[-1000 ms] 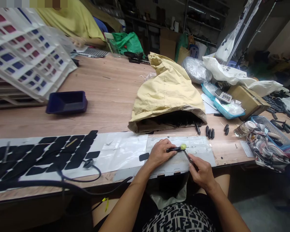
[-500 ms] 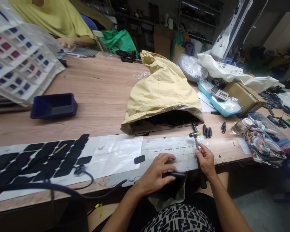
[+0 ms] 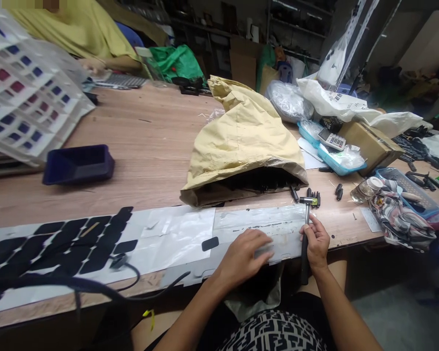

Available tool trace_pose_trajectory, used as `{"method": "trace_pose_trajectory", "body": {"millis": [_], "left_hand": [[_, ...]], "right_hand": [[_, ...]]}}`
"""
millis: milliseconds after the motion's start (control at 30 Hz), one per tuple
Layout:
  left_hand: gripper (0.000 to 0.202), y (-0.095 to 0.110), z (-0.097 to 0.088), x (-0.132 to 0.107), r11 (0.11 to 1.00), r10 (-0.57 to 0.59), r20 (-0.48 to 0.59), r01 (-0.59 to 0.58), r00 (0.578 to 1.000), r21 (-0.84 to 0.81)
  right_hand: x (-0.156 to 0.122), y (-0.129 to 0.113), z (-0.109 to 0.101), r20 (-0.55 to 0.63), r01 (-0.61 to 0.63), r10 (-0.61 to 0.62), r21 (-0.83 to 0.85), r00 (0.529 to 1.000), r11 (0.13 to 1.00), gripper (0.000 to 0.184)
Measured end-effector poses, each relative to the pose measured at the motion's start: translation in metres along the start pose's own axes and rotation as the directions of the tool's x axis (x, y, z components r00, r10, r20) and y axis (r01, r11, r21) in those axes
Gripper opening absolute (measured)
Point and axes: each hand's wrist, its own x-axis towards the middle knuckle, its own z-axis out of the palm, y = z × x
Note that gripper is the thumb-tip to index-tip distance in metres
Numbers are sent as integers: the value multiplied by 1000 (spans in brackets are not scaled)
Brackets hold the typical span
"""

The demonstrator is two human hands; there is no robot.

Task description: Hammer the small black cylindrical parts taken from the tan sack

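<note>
Right hand (image 3: 317, 241): fingers wrapped round hammer (image 3: 305, 256), long axis 12-to-6, head (image 3: 308, 200) at 12. Left hand (image 3: 246, 251): fingers loosely spread, nothing visible in them; hammer at their 3 o'clock. Right nearer.

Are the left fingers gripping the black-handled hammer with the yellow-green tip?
No, the right fingers hold the hammer, apart from the left fingers.
</note>
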Motion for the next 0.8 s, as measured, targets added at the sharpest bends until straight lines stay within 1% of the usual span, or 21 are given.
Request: {"method": "trace_pose_trajectory", "body": {"millis": [100,167,200,233,267,333,367,400,433,500,567,600,633,700,767,800], "left_hand": [[27,2,4,56,997,-66,-107,69,992,31],[32,7,10,96,995,-87,-117,93,989,44],[33,10,14,115,990,-127,-122,134,984,49],[30,14,19,133,977,-200,-135,209,970,50],[29,18,24,148,953,-288,-159,299,944,50],[35,26,34,171,888,-436,-208,456,875,55],[40,29,40,179,860,-484,-220,507,847,61],[41,31,45,185,840,-513,-222,539,829,69],[40,32,49,188,829,-527,-218,553,821,78],[33,31,54,191,828,-529,-205,554,824,88],[24,28,54,186,838,-515,-200,539,833,89],[21,25,51,182,850,-497,-198,520,845,88],[18,21,47,175,867,-470,-189,491,862,86],[14,11,36,156,914,-386,-152,399,910,72],[13,-2,22,129,956,-282,-106,288,954,48],[12,-8,16,114,969,-241,-93,245,966,36]], "right_hand": [[2,0,0,-54,-10,12,32,998,999,48],[3,0,-1,-63,-3,6,45,998,999,47],[3,1,-1,-62,0,4,49,998,999,47],[3,2,-1,-59,1,2,50,998,999,46],[4,3,-1,-56,2,0,47,998,999,46],[4,5,-1,-57,10,-8,33,998,999,44],[4,5,-1,-59,15,-14,28,998,999,44],[4,6,-1,-61,20,-19,27,998,999,44],[3,7,-1,-62,24,-22,29,998,999,44],[3,7,0,-56,24,-22,37,998,999,45],[3,7,-1,-42,18,-16,46,999,999,45],[2,7,-1,-36,14,-12,50,999,999,45],[2,7,-1,-29,10,-9,54,1000,998,45],[1,7,-2,-20,5,-4,57,1000,998,45],[0,7,-2,-11,6,-6,49,1000,999,45],[0,7,-2,-5,11,-11,39,1000,999,45]]}}
